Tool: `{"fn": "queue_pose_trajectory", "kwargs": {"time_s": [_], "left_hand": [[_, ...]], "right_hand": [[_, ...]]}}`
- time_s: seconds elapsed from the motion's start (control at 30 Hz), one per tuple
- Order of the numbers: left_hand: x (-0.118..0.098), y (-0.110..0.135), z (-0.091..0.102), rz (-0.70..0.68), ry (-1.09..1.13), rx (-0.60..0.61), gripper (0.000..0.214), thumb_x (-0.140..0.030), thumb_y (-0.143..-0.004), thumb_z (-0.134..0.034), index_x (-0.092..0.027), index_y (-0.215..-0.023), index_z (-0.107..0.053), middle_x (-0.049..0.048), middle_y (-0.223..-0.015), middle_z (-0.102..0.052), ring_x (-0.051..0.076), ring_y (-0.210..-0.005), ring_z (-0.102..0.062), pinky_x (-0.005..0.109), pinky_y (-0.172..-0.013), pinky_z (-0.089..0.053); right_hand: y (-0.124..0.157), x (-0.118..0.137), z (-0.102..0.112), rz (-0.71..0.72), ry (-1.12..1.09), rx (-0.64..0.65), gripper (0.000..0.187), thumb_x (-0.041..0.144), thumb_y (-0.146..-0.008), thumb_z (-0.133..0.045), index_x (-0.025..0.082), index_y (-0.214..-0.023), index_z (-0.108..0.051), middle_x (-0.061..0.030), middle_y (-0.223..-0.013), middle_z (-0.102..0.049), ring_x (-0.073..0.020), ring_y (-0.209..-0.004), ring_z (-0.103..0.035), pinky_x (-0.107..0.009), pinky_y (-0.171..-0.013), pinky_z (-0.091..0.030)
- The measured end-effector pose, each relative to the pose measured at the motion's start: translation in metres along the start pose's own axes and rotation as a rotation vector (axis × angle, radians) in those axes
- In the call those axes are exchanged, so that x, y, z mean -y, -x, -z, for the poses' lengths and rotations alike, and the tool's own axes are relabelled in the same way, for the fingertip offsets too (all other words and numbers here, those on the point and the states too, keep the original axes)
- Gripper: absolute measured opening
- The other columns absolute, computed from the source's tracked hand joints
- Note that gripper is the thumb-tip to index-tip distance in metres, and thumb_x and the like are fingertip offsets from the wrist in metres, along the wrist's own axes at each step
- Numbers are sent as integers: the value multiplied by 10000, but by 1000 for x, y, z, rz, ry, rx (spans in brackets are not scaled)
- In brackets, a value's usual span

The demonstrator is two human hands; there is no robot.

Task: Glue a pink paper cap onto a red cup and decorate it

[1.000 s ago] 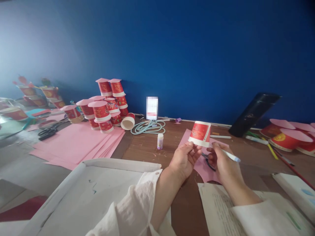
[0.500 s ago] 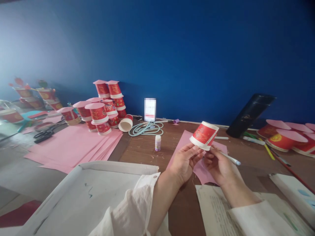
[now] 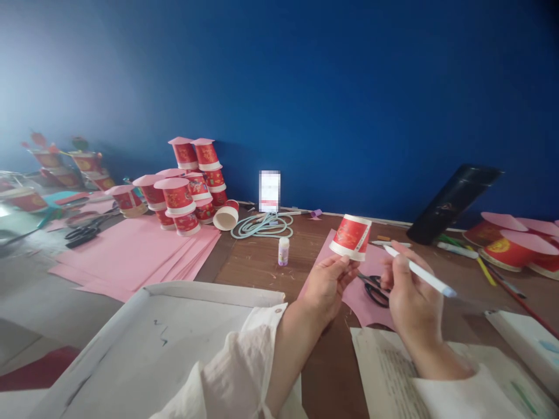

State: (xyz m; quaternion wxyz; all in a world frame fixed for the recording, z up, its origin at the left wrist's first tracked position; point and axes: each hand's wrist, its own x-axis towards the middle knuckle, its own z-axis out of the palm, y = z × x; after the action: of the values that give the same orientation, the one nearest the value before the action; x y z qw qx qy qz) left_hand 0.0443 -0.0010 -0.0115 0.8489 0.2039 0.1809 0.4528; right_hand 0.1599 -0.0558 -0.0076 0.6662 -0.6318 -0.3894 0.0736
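Note:
My left hand (image 3: pixel 327 288) grips a red paper cup (image 3: pixel 350 235) by its white rim, which faces down, and holds it above the table. To the right, my right hand (image 3: pixel 413 291) is closed around a white marker (image 3: pixel 423 273) with a pale blue end; its other end points toward the cup, a short gap away. Beneath both hands lies a sheet of pink paper (image 3: pixel 321 270) with a curved cut edge. Black-handled scissors (image 3: pixel 376 291) rest on that sheet, partly hidden by my right hand.
A glue stick (image 3: pixel 283 253) stands mid-table before a coiled pale cable (image 3: pixel 262 227). Stacked red cups (image 3: pixel 177 198) with pink tops rise behind pink sheets (image 3: pixel 126 256). A white tray (image 3: pixel 213 288) sits front left. A black bottle (image 3: pixel 452 203) leans against the wall at right.
My right hand has left the cup and moved right, raising the marker into a writing hold. The cup has shifted slightly left in my left hand, and the scissors are now visible.

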Motion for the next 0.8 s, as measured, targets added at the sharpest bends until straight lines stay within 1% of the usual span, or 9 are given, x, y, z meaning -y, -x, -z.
{"fn": "queue_pose_trajectory", "kwargs": {"time_s": [0.07,0.13,0.17,0.2,0.27,0.4,0.53,0.67,0.8], "left_hand": [[2,-1,2,-15,3,2,272,-262,-652,-873,-108,-850,-767,72,-880,-720,128,-813,-652,262,-860,-493],[4,-3,4,-33,0,-5,282,-277,-642,-879,-106,-836,-767,60,-831,-708,115,-763,-635,254,-832,-491],[5,-4,5,-42,-3,-11,285,-283,-638,-881,-106,-830,-768,55,-810,-701,109,-744,-626,251,-821,-489],[6,-4,6,-48,-7,-15,288,-285,-633,-884,-107,-827,-768,51,-800,-698,106,-733,-619,248,-813,-486],[7,-5,6,-55,-16,-12,296,-287,-627,-888,-109,-832,-770,52,-807,-699,105,-733,-615,245,-803,-479],[8,-5,5,-50,-36,-7,317,-298,-605,-897,-102,-818,-766,63,-821,-704,114,-747,-621,258,-810,-470],[7,-5,4,-58,-39,-60,339,-311,-556,-919,-103,-764,-750,52,-768,-691,117,-723,-620,281,-835,-469],[7,-5,4,-63,-41,-65,353,-323,-551,-921,-103,-774,-756,54,-779,-691,110,-714,-612,273,-824,-469],[7,-5,5,-73,-49,-75,349,-331,-550,-918,-111,-769,-757,53,-773,-688,113,-716,-612,281,-835,-470]], "right_hand": [[3,5,2,228,145,89,378,458,-963,-533,206,-1199,-685,-22,-759,-671,-131,-582,-572,-288,-579,-508],[6,8,1,445,210,164,287,376,-959,-563,209,-1143,-705,-58,-894,-703,-184,-774,-655,-334,-714,-542],[7,8,0,528,219,190,252,338,-954,-576,211,-1131,-703,-72,-973,-708,-208,-880,-669,-352,-775,-546],[7,8,-1,580,225,207,229,306,-950,-582,212,-1125,-697,-79,-1025,-706,-222,-952,-668,-363,-815,-546],[6,8,-3,608,263,217,205,274,-947,-588,216,-1115,-689,-73,-1033,-708,-223,-969,-671,-361,-828,-551],[4,6,-4,641,332,185,176,264,-943,-599,212,-1086,-688,-68,-1012,-722,-218,-943,-685,-352,-818,-558],[4,6,-5,708,368,140,168,226,-943,-596,196,-1079,-691,-77,-1010,-727,-215,-957,-681,-355,-840,-553],[4,6,-6,693,376,184,153,227,-949,-586,192,-1057,-689,-70,-989,-725,-209,-944,-682,-356,-843,-553],[4,6,-5,699,382,171,158,234,-949,-583,185,-1059,-685,-76,-993,-727,-214,-948,-686,-353,-835,-556]]}}
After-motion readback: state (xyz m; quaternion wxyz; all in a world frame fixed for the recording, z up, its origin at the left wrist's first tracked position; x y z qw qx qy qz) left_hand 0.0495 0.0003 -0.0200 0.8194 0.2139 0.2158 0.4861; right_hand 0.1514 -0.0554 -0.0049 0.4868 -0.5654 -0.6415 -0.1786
